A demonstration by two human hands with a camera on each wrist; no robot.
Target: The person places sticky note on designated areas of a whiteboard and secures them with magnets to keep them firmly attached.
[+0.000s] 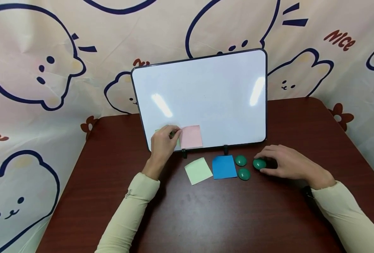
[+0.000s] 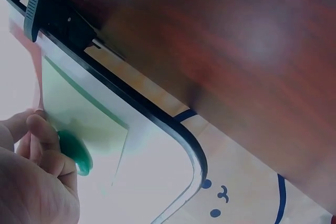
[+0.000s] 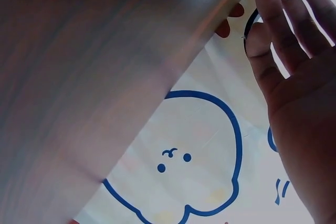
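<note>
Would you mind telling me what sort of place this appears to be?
Probably a staged tabletop set: a dark wooden table, a cartoon-printed backdrop cloth behind it, and a small whiteboard propped up.

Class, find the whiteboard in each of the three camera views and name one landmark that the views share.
Head: the whiteboard stands upright at centre, on the table's far side.
Left wrist: its rounded, black-framed corner fills the lower left, by the left hand.
Right wrist: no part of it can be told for sure.
Shared landmark: the dark red-brown table.
</note>
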